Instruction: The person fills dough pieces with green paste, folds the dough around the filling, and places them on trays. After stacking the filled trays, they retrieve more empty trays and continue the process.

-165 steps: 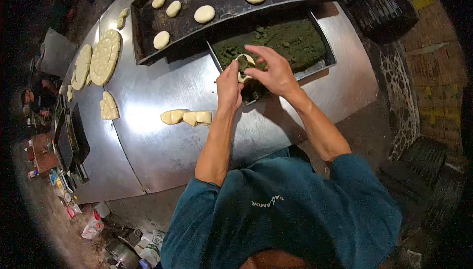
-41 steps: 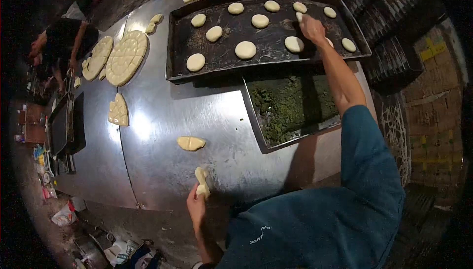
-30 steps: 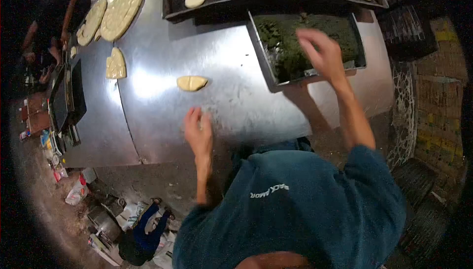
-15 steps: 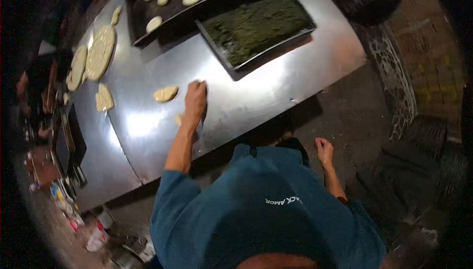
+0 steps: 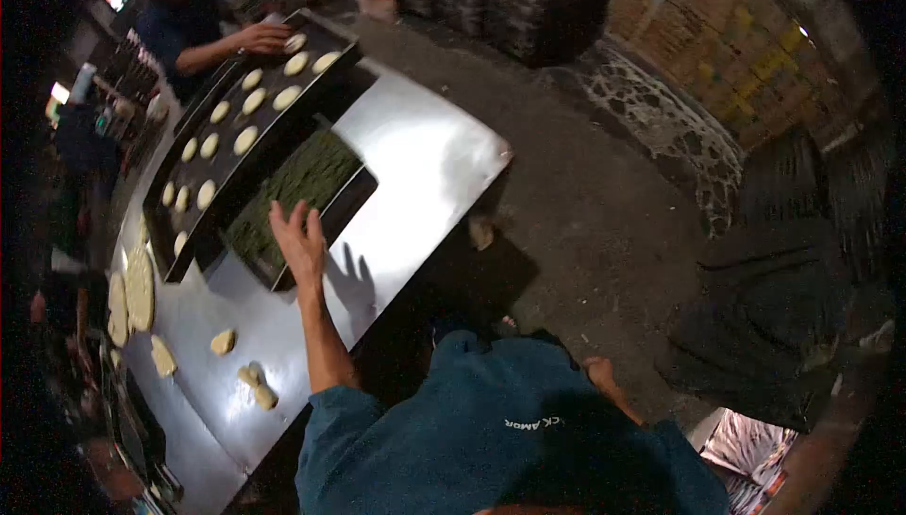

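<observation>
I count two trays at eleven o'clock: a baking tray bearing roughly fourteen dough rounds, and one filling tray. At eight o'clock, two scored dough discs and four loose dough pieces.

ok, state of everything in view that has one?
left hand: open, fingers spread, above filling tray's edge
right hand: down at the side, grip unclear
filling tray: full of green filling
baking tray: mostly loaded with dough rounds
dough pieces: loose on table

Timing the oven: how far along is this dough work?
Done: shaped rounds line the dark baking tray. In hand: the left hand, open and empty, reaches over the green filling. Remaining: loose dough pieces and scored discs lie on the steel table.
</observation>
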Demonstrator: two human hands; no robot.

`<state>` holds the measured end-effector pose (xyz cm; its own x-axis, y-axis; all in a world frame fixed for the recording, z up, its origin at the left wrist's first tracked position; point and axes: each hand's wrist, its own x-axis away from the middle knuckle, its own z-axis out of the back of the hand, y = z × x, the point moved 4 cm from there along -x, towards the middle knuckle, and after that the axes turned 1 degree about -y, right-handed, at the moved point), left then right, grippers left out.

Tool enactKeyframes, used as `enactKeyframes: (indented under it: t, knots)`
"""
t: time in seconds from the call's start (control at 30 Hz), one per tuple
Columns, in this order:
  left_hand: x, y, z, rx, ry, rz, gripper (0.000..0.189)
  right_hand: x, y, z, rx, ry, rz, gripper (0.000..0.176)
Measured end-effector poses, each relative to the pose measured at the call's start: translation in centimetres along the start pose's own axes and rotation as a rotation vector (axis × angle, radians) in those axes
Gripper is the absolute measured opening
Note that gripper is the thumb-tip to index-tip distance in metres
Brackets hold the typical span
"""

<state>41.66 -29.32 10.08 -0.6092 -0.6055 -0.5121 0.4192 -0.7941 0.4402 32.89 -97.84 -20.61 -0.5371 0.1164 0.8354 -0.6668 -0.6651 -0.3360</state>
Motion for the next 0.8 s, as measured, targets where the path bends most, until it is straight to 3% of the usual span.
enactKeyframes:
  t: [0.03,0.1,0.13,0.2,0.23,0.37,0.53,0.6,0.67,0.73,0.77,0.8]
  knots:
    - [0.8,3.0,-1.9,0.222,-0.098,0.043,0.029,0.3,-2.6,1.0,-0.066,-0.004,0.006,0.016]
    - [4.1,8.1,-7.6,0.253,-0.23,-0.058,0.03,-2.7,-4.1,2.9,-0.263,-0.007,0.048,0.017]
    - [5.7,11.6,-9.7,0.442,-0.436,0.117,0.03,-4.1,-4.9,3.9,-0.437,-0.029,0.092,0.018]
    - [9.2,17.7,-13.6,0.631,-0.685,0.173,0.03,-5.5,-8.0,5.7,-0.469,-0.016,0.128,0.02]
    - [10.3,20.2,-15.4,0.638,-0.721,0.05,0.03,-5.8,-10.4,6.6,-0.485,-0.018,0.166,0.023]
    - [8.9,28.1,-20.9,0.706,-0.867,0.108,0.03,-8.9,-18.1,12.3,-0.621,-0.109,0.037,0.027]
    - [0.3,33.6,-32.8,0.591,-0.894,-0.05,0.03,-17.0,-22.8,21.5,-0.767,-0.019,0.198,0.029]
    - [-4.0,37.1,-38.2,0.524,-0.904,-0.148,0.03,-21.4,-20.4,24.7,-1.249,-0.449,0.539,0.033]
    - [-8.1,43.1,-42.3,0.536,-0.806,-0.331,0.03,-24.9,-17.2,27.0,-1.352,-0.536,0.513,0.032]
    - [-11.3,49.2,-45.4,0.621,-0.782,-0.418,0.031,-26.7,-15.6,28.4,-1.525,-0.748,0.487,0.031]
    - [-12.2,51.9,-47.2,0.671,-0.816,-0.433,0.032,-26.7,-14.7,28.3,-1.531,-0.75,0.481,0.031]
    - [-12.6,54.1,-49.0,0.718,-0.848,-0.448,0.033,-26.9,-14.7,28.0,-1.688,-1.029,0.439,0.03]
